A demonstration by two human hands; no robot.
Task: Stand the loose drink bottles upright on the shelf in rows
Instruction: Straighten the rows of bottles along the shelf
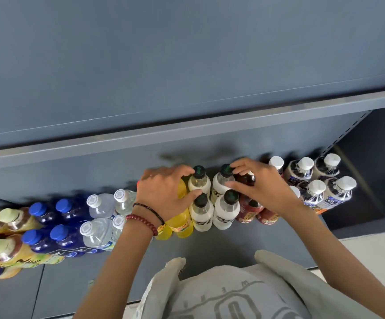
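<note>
Seen from above, a grey shelf [210, 245] carries drink bottles standing upright in two rows. At the centre stand four milky white bottles [226, 212] with dark caps, two near and two far. The left hand [164, 192] lies over yellow bottles [180, 226], its grip clamped on the far-left white bottle [199, 184] between thumb and fingers. The right hand [260, 187] reaches over dark red bottles [246, 214], its grip pinching the far-right white bottle [220, 183] near its cap. Further left stand clear bottles [99, 206] and blue bottles [64, 212]; to the right, white-capped bottles [313, 187]
</note>
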